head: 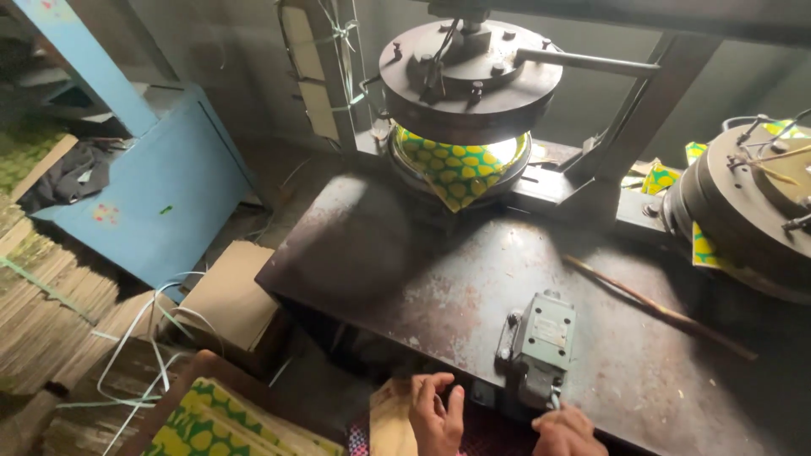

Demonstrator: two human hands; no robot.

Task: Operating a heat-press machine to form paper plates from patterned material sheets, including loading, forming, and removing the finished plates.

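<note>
My left hand (437, 412) rests at the near edge of the dark metal machine table (439, 279), fingers curled over a brown card piece (391, 418). My right hand (568, 432) touches the lower end of a grey-green switch box (541, 344) bolted to the table; a small lever sits under its fingers. At the back, a round press die (470, 74) stands over a green sheet with yellow spots (460, 167), which lies in the lower mould.
A second round press (748, 203) is at the right with more spotted sheets. A thin wooden stick (659, 308) lies on the table. A stack of spotted sheets (220, 422), white straps, cardboard and a blue cabinet (160, 194) are at the left.
</note>
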